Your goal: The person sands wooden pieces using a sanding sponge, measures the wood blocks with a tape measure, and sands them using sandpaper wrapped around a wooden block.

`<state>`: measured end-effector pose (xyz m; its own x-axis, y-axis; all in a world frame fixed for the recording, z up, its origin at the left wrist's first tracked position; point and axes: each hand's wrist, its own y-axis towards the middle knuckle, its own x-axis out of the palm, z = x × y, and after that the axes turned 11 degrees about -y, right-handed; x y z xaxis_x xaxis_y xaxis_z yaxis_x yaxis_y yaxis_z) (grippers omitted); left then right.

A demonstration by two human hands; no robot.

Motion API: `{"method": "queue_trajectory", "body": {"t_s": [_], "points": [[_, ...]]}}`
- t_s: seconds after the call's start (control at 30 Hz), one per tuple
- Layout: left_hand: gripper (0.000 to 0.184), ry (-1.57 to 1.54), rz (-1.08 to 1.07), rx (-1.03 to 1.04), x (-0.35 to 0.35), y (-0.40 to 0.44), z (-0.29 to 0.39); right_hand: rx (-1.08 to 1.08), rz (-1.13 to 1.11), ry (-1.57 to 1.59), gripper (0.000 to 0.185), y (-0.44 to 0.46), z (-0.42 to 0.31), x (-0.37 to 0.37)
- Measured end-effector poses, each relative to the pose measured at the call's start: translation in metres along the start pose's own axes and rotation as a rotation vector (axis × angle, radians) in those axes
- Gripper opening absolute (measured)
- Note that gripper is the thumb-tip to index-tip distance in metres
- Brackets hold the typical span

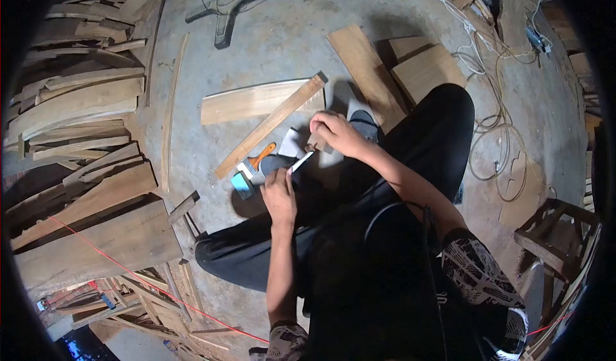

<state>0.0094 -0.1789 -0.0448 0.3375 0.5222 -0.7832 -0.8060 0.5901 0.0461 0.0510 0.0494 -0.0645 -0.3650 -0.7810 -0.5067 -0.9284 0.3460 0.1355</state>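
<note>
My left hand (279, 197) is closed, with a thin whitish strip (301, 161) between thumb and fingers. The strip slants up to the right, and its far end meets a small brown piece; its exact kind is unclear. Up and to the right, my right hand (335, 133) has its fingers curled together; what they hold, if anything, is hidden. Just below those fingers is a small wooden block (321, 141). Left of it lies a white sheet (290, 144). A brush with an orange handle (264, 155) and a blue object (242, 184) sit on the floor near my left hand.
Beyond my feet, a narrow wood strip (273, 125) crosses a wider board (231, 103). More boards (427, 72) lie at upper right. Stacked planks (90, 91) line the left. A dark stand base (234, 1) is at the top. Coiled cables (497, 130) and a wooden stool (555, 239) are right.
</note>
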Motion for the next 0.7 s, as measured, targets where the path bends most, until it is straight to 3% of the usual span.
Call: {"method": "queue_trajectory", "body": {"t_s": [0.23,0.3,0.53,0.63,0.7], "points": [[0.021,0.287,-0.147,0.22,-0.03,0.025,-0.013,0.009,0.043,0.024,0.019,0.005,0.0,0.006],[0.021,0.287,-0.151,0.243,-0.032,0.034,-0.015,0.109,-0.082,-0.024,0.028,0.005,0.001,0.004],[0.021,0.368,-0.218,0.33,-0.033,0.049,-0.01,0.027,-0.111,-0.065,0.037,0.005,0.001,-0.001],[0.021,0.361,-0.232,0.332,-0.038,0.052,-0.007,0.044,-0.252,-0.04,0.05,0.001,-0.015,-0.017],[0.02,0.377,-0.241,0.357,-0.041,0.054,-0.006,-0.121,-0.271,-0.08,0.055,0.0,-0.018,-0.023]]}}
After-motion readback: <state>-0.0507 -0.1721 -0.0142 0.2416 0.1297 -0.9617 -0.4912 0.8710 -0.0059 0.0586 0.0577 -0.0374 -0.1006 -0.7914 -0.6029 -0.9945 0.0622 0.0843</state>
